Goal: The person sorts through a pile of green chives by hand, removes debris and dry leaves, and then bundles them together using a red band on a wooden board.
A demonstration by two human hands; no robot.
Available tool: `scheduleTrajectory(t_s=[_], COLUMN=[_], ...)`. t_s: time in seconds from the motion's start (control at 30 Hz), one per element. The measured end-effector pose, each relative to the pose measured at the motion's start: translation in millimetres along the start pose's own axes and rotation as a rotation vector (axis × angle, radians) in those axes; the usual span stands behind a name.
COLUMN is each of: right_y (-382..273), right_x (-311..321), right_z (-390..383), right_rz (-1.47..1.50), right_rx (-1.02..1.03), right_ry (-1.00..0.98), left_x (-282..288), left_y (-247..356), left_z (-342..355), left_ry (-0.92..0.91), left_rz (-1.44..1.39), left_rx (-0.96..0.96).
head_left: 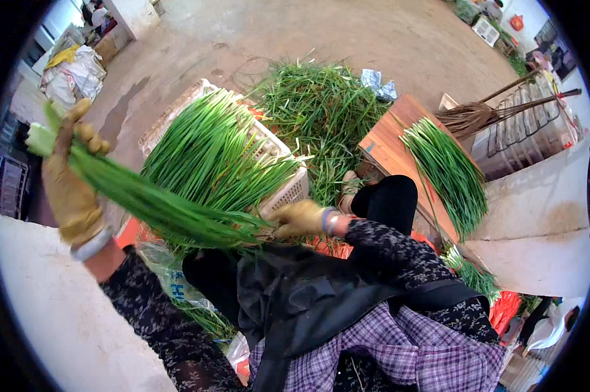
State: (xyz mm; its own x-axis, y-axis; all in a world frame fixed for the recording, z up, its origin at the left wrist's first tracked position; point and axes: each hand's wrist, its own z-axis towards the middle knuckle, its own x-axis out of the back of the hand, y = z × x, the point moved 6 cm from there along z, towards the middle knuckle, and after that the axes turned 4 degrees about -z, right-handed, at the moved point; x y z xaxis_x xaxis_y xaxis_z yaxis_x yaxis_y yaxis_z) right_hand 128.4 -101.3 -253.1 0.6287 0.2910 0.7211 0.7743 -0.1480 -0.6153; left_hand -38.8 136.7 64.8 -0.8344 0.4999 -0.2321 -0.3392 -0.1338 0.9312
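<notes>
My left hand (79, 176), in a yellowish work glove, is raised at the left and closed round the pale stem end of a bunch of garlic chives (158, 202). The long green leaves slant down to the right across my lap. At their tips is my right hand (301, 219), gloved too, its fingers curled in against the leaf ends; the fingertips are partly hidden. Beyond the bunch, a pale plastic crate (288, 186) is heaped with more chives (200, 140), white ends pointing away and to the right.
A pile of loose green leaves (321, 104) lies on the floor past the crate. To the right, a wooden board (390, 140) bears sorted chives (448, 173). A twig broom (471, 117) rests against a whitish crate (530, 124). White sacks (76, 78) stand far left.
</notes>
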Motion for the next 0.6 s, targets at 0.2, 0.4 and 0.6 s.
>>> scheduleTrajectory(t_s=[0.2,0.4,0.6], right_y=[95.8,114.2,-26.3], right_x=[73.9,79.1,173.7], right_z=[-1.8,23.4,-18.5], right_rz=[0.159,-0.251,0.069], right_rx=[-0.375,-0.259,0.219], right_ry=[0.692,0.707,0.789], left_x=[-12.3,-58.0,-97.9], left_y=[-37.9,-122.5,-152.0], left_z=[-43.0,-63.5,-75.4], left_ry=[-0.087,-0.178,-0.263], left_rz=[-0.05,0.022,0.492], left_rx=[0.234,0.457,0.212])
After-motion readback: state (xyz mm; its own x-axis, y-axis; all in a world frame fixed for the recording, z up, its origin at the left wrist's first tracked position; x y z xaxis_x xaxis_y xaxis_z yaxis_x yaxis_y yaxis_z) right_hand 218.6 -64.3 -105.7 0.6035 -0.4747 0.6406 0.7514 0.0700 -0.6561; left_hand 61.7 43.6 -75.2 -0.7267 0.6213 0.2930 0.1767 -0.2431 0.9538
